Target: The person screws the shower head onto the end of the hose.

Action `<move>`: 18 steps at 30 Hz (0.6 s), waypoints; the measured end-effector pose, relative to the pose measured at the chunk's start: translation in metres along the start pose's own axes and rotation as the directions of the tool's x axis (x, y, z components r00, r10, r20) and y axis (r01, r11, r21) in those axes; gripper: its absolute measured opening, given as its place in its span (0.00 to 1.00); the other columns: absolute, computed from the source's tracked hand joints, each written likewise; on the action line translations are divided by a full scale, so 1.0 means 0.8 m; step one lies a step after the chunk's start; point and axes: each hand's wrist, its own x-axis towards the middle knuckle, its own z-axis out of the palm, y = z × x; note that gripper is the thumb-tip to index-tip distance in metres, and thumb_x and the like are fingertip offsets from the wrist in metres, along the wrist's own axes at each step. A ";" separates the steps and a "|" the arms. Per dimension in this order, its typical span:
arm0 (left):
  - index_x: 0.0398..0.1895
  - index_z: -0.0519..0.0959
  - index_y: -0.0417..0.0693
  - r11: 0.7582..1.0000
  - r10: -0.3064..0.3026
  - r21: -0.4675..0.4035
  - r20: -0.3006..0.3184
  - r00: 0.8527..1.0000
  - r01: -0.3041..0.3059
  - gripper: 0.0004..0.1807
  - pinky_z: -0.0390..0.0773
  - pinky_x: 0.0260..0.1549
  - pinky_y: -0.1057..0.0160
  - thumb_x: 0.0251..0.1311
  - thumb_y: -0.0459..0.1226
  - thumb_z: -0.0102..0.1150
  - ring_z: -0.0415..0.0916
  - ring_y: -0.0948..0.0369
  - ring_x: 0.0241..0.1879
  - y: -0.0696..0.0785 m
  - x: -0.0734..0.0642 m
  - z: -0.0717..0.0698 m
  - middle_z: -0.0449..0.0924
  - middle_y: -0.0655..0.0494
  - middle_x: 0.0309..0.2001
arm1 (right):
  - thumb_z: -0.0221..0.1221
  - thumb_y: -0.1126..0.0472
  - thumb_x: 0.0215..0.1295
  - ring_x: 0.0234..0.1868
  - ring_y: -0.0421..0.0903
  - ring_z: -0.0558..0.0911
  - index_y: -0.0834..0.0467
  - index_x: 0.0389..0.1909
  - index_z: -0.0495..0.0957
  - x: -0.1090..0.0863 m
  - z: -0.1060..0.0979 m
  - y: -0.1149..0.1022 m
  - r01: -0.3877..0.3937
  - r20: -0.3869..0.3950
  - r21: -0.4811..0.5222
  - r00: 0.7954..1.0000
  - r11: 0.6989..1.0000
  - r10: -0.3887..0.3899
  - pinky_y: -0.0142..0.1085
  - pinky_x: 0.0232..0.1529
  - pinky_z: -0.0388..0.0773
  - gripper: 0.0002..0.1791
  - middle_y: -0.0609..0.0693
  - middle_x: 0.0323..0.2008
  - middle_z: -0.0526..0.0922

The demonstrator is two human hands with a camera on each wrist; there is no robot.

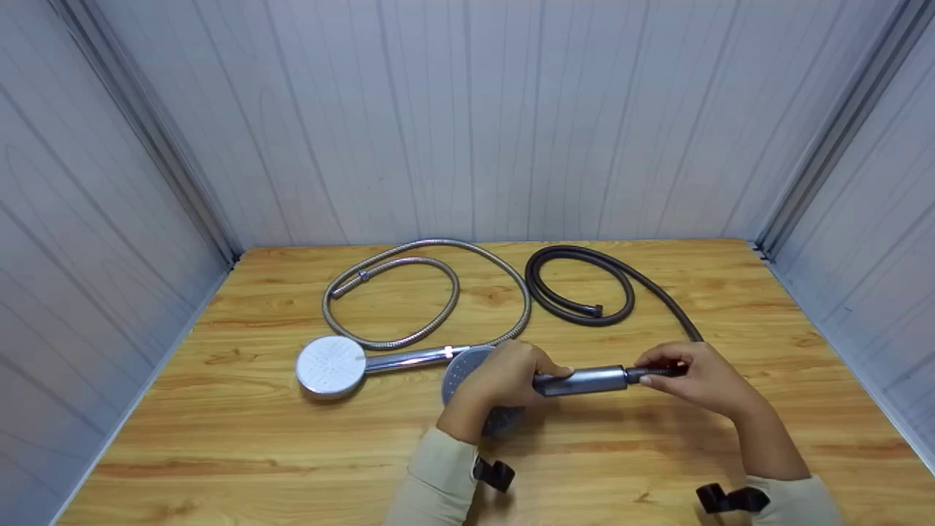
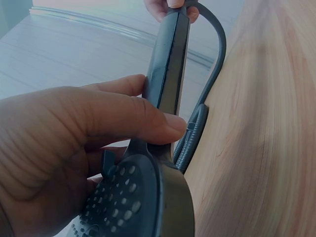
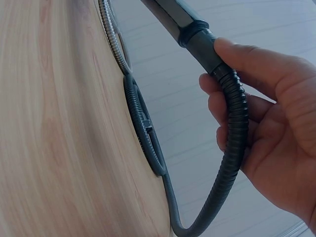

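My left hand (image 1: 508,372) grips a dark grey shower head (image 2: 165,74) where its handle meets the spray face. The thumb lies across the handle in the left wrist view. The spray face, dotted with light nozzles, is partly hidden by the hand in the head view. At the handle's far end, my right hand (image 1: 697,376) pinches the connector (image 3: 205,49) of a dark ribbed shower hose (image 3: 234,128). Connector and handle end meet in line, and the hose bends down from the fingers to the table. Whether the joint is threaded tight I cannot tell.
A chrome shower head (image 1: 331,365) with a white face lies at the left on the wooden table (image 1: 241,453). Its silver hose (image 1: 431,241) loops behind it. The dark hose's loose end (image 1: 595,310) lies coiled near the back. Pale panel walls (image 1: 467,124) enclose the table.
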 end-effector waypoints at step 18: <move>0.51 0.84 0.61 0.999 -0.032 0.020 0.019 0.999 0.032 0.23 0.71 0.30 0.73 0.49 0.36 0.75 0.68 0.71 0.27 0.001 0.001 0.002 0.86 0.65 0.39 | 0.65 0.57 0.64 0.28 0.40 0.78 0.56 0.41 0.85 -0.001 0.001 -0.004 -0.018 0.010 -0.005 1.000 1.000 0.018 0.33 0.27 0.75 0.09 0.46 0.34 0.85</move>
